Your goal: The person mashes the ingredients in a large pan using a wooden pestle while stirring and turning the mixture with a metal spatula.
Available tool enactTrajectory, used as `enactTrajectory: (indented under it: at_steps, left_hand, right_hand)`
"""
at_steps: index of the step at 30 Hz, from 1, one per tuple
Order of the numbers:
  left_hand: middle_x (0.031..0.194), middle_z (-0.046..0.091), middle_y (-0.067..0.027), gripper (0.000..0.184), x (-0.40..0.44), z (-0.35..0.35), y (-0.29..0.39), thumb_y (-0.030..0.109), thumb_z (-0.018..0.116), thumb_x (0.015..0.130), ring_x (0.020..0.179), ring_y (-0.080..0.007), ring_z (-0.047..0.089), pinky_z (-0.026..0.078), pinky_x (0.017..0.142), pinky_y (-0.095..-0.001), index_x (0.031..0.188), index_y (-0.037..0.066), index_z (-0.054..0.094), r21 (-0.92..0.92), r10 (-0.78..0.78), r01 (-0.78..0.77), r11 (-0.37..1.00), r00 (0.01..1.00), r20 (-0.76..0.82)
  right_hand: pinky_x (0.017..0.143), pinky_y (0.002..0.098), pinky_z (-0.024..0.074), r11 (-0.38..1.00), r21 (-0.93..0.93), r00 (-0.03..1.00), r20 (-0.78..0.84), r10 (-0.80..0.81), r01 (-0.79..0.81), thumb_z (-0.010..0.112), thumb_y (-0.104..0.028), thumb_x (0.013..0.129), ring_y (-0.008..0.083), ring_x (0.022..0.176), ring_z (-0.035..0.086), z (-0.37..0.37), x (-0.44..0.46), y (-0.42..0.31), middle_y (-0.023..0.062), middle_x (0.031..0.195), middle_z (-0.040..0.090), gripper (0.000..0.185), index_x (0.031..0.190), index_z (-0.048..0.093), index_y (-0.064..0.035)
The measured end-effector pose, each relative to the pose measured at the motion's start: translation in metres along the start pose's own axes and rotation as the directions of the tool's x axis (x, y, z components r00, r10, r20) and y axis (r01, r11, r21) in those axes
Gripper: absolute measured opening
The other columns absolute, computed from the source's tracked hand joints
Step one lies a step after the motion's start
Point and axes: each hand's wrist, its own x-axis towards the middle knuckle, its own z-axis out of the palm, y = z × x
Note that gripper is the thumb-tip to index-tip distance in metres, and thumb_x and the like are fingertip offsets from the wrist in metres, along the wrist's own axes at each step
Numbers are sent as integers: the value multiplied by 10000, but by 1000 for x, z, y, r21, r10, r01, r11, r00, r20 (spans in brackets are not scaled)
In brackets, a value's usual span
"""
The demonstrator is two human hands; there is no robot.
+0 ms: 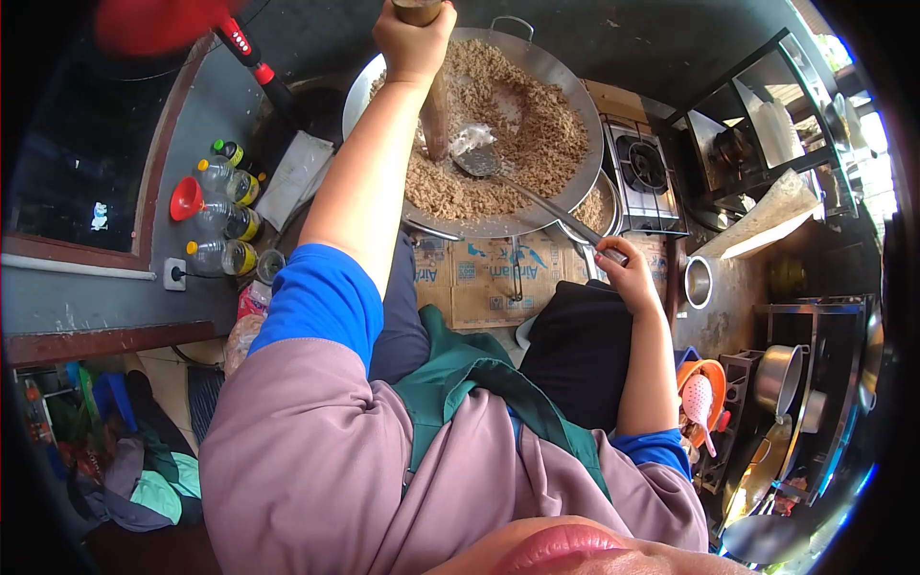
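Note:
My left hand is closed around a long brown bottle. It looks upturned, its narrow end pointing down into the wok. A wide metal wok holds a mass of brown, crumbly food. Beside the bottle's lower end lies a white patch on the food; I cannot tell whether it is foam or powder. My right hand grips the end of a long-handled metal spatula. The spatula's blade rests in the food, close to the white patch.
Right of the wok is a gas stove, with a smaller pan partly under the wok's rim. Several plastic bottles and a red funnel line the left wall. Flattened cardboard lies below. An orange basket stands at right.

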Motion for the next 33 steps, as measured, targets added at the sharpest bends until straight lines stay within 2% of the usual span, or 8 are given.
enactTrajectory:
  at_steps: [7,9,13,14,20,21,26,33]
  left_hand:
    - [682,603,-65,214,12,-14,32,193,706,779,625,-191,590,463,613,-374,769,15,589,-77,-234,263,962,934,269]
    - [698,606,-70,195,-1,-4,10,182,706,772,629,-190,583,463,615,-362,798,16,606,-10,-4,5,1000,998,59]
    - [699,605,-67,183,-2,-2,11,171,695,776,627,-182,582,457,608,-351,809,19,599,-111,-23,32,993,997,79]
    - [675,590,-51,165,0,-6,12,157,680,790,615,-156,568,442,588,-344,770,32,573,-118,-124,150,982,972,199]
    - [638,515,-3,196,-14,0,-16,157,675,802,582,-137,503,414,593,-316,738,42,530,-142,-69,88,986,988,135]
    - [640,498,10,204,-21,6,0,146,669,807,580,-130,481,400,594,-310,719,47,512,-134,-74,72,988,997,-11]
    - [658,495,13,185,-10,5,12,131,672,805,600,-114,470,383,588,-303,754,63,508,-310,-57,105,945,985,160]
    - [619,437,28,243,-27,12,-8,110,663,816,553,-111,405,362,554,-322,692,90,456,-260,-95,133,956,984,152]
  right_hand:
    - [675,222,433,987,4,976,-149,-160,163,715,-20,817,56,752,535,4,2,2,-20,830,619,138,948,671,-27]
    - [680,215,435,975,107,957,-240,-163,193,720,-11,821,54,755,540,4,-2,-8,-14,831,627,123,935,673,-16]
    - [708,197,442,928,59,845,-436,-309,369,734,-18,834,56,766,553,-3,5,2,-10,843,634,106,920,672,-6]
    - [715,198,448,919,96,838,-455,-301,382,731,-19,837,59,771,561,-3,6,4,-9,843,638,103,920,672,-1]
    - [696,197,442,929,131,852,-458,-253,346,727,-15,838,55,757,558,-3,10,6,-10,830,636,102,922,673,0]
    - [693,196,440,927,144,855,-455,-248,346,728,-16,838,54,756,557,-2,11,6,-11,830,635,102,922,673,0]
    - [679,182,421,932,122,856,-449,-255,342,725,-12,839,45,743,544,-2,8,0,-19,818,627,89,911,675,-1]
    - [678,181,415,938,124,866,-438,-241,324,729,-12,838,42,741,537,-5,8,6,-17,826,626,95,915,674,2]
